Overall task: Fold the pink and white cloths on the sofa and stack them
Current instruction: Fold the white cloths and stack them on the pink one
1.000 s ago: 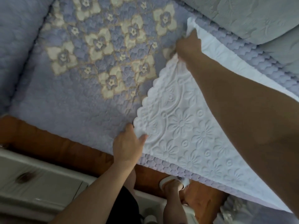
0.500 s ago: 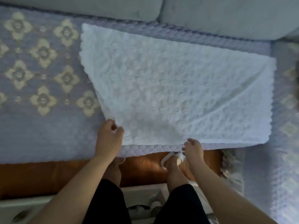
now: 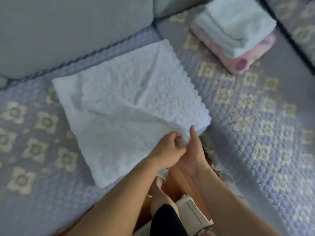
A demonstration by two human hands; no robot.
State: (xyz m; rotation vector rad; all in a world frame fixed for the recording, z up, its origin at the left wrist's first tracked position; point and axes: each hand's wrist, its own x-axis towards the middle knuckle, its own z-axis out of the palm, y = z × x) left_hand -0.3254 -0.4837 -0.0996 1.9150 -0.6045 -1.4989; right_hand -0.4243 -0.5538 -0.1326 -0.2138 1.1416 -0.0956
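A white embossed cloth [image 3: 129,99] with a scalloped edge lies on the sofa seat, partly folded, with a plain flap drawn diagonally across its patterned side. My left hand [image 3: 167,149] and my right hand [image 3: 193,150] meet at the cloth's near right corner. Both pinch the bunched corner of the flap between them. At the far right stands a stack of folded cloths, with a white folded cloth [image 3: 235,26] on top of a pink folded cloth [image 3: 238,61].
The lavender quilted sofa cover [image 3: 255,133] with cream flowers covers the seat. Grey back cushions [image 3: 68,31] run along the far side. A wooden sofa edge [image 3: 179,181], my legs and a white object [image 3: 194,212] are below my hands.
The cloth lay spread wide with my hands apart on its near edge. My left hand has carried its corner rightward to my right hand, folding the cloth. The view swung right, showing the stack.
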